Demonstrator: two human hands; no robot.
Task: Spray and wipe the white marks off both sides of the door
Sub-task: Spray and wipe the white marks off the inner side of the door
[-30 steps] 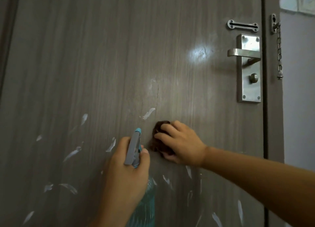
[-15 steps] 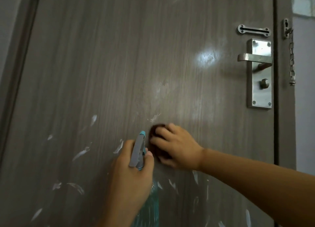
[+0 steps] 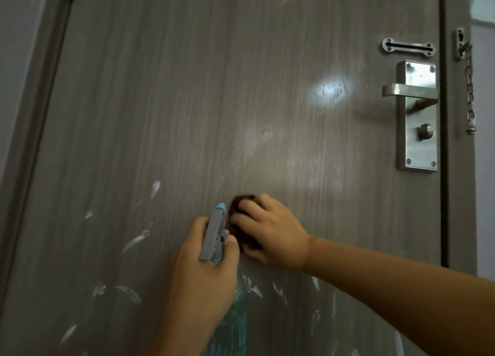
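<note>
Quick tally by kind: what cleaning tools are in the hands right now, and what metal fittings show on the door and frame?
Spray bottle: 1, in the left hand
Dark cloth: 1, under the right hand
Lever handle on its plate: 1
Chain slot plate: 1
Door chain: 1
Total: 5

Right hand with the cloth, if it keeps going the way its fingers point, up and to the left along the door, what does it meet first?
Probably the spray bottle nozzle held by the left hand, close beside the right hand and its dark cloth; depth is unclear.
</note>
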